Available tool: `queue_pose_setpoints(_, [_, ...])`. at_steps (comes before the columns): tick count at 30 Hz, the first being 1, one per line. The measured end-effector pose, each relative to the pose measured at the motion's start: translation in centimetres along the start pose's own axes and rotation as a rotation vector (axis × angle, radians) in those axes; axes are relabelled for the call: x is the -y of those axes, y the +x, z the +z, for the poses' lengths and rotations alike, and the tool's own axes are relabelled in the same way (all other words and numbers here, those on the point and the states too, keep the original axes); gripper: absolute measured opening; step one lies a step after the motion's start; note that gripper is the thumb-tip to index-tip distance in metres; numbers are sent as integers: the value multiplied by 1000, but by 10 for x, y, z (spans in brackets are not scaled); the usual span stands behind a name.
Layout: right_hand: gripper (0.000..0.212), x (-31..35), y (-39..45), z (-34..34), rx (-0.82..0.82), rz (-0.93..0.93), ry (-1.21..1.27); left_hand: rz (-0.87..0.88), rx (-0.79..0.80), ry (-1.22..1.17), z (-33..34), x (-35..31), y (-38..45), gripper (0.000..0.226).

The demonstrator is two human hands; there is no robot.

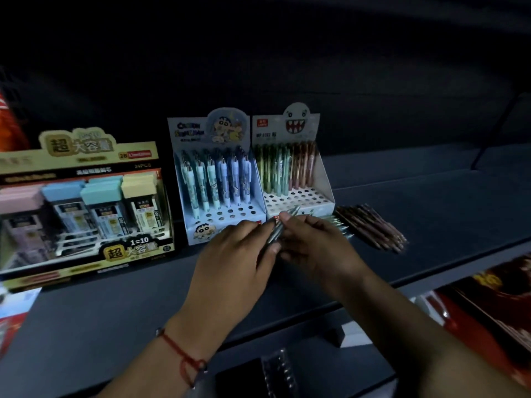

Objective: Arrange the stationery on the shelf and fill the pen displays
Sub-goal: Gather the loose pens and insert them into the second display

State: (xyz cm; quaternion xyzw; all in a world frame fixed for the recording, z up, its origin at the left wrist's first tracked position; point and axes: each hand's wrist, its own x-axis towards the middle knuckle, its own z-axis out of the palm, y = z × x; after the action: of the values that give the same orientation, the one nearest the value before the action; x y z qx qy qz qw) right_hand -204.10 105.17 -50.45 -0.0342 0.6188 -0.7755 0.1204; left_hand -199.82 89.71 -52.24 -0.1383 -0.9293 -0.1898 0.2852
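On shelf (115,311) | "24PCS" box (83,202) | both hands' fingers (260,229) pinch pens (280,225)

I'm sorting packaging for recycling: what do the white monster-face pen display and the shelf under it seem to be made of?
The white monster-face pen display looks like printed card with a light sheen: thin folded side walls, a die-cut header and a punched hole grid. The dark grey shelf looks like matt painted metal or laminated board, smooth with a straight front lip; the dim light leaves it open.

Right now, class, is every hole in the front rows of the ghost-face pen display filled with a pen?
No: the ghost-face pen display has pens only at the back, its front holes empty.
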Motion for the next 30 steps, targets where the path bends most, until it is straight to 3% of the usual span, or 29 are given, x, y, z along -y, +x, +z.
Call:
queue_pose_setpoints(5, [16,6,10,-17,-137,-85,42,18,95,104,3,-5,0,52])
queue_pose_setpoints(11, [2,10,24,-40,-271,-197,18,-47,342,171,9,-7,-3,71])
queue_pose_setpoints(16, [9,25,39,-46,-415,-284,-31,-72,393,192,9,-7,-3,75])
queue_pose_setpoints(30, [11,45,102,-13,-445,-500,-768,-108,397,157,4,2,2,75])
